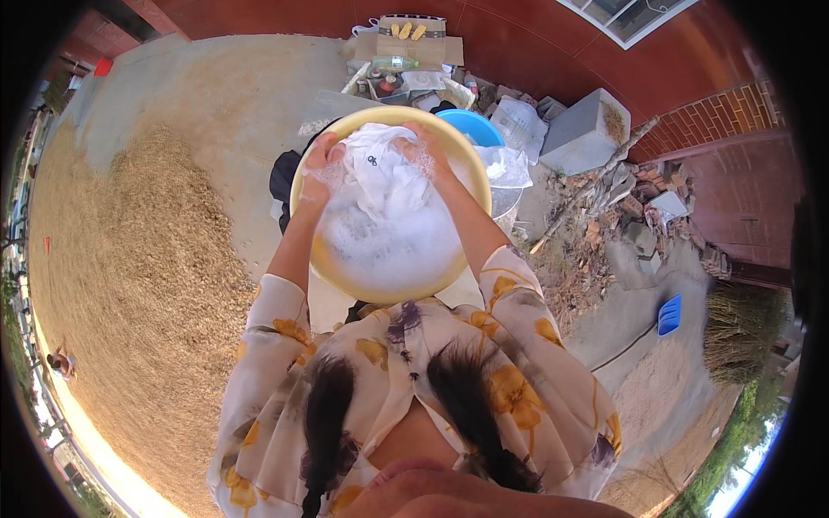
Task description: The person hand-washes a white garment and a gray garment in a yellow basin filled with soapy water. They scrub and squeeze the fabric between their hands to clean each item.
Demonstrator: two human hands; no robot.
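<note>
A pale yellow basin [479, 188] stands before me, with thick white suds [388, 252] over its near half. A wet white garment [382, 162] with a small dark mark is bunched at the basin's far side. My left hand [324, 165] has foam on it and grips the garment's left edge near the rim. On the other side my right hand [421, 149], also foamy, holds the cloth's right edge. Both hands are above or at the suds, and the cloth's lower end lies in the foam.
A blue basin [476, 126] and a clear plastic bag [502, 167] are right of the yellow basin; black cloth [282, 181] is at its left. Cardboard with corn cobs [407, 31] stands beyond. Rubble [638, 207] and a blue shovel blade [670, 315] lie right, spread grain [168, 259] left. A person [61, 364] is far left.
</note>
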